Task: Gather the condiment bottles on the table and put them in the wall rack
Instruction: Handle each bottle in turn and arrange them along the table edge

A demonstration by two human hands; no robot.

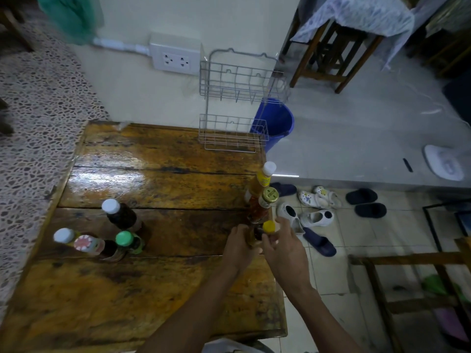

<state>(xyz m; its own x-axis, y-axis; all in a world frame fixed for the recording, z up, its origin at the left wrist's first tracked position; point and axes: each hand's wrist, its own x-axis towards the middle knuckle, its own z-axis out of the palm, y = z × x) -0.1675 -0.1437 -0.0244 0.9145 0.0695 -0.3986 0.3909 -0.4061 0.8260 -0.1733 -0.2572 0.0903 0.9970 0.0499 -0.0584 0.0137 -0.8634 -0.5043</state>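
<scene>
Three bottles stand in a row at the wooden table's [158,179] right edge: a white-capped one [265,175], a gold-capped one [267,198] and a yellow-capped one [268,228]. My left hand [239,244] wraps the lower body of the yellow-capped bottle. My right hand [285,247] is beside it with fingers spread, close to the cap. Several more bottles stand at the table's left: a dark white-capped one [117,212], a green-capped one [127,240], a red-and-white-capped one [88,244] and a small white-capped one [63,235]. The empty two-tier wire rack [237,98] hangs on the wall.
A blue bucket [279,121] sits on the floor behind the rack. A wall socket [175,57] is left of the rack. Shoes and slippers [316,207] lie on the tiles right of the table. Wooden stools [331,52] stand at the far right.
</scene>
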